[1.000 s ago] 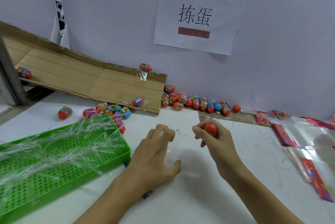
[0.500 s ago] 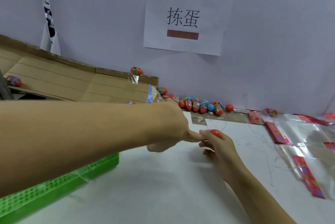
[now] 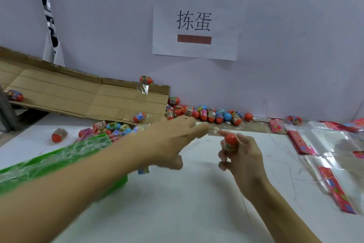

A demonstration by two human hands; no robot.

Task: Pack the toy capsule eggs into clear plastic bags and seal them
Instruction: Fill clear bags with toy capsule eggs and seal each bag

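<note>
My right hand [image 3: 241,159] grips a red-topped capsule egg [image 3: 230,142] upright above the white table. My left hand [image 3: 175,140] stretches forward over the table, fingers extended toward the row of capsule eggs [image 3: 204,113] along the back wall; it holds nothing. More eggs [image 3: 112,127] lie heaped beside the green tray. Clear plastic bags with red printed headers [image 3: 332,156] lie spread at the right.
A green perforated tray [image 3: 59,160] covered in crumpled clear film sits at the left, partly under my left forearm. Flattened cardboard [image 3: 78,93] slopes against the wall with a few eggs on it. A paper sign [image 3: 197,22] hangs on the wall.
My left arm reached far forward across the view, then drew back a little toward the eggs at the wall. My right hand kept the egg and turned it upright.
</note>
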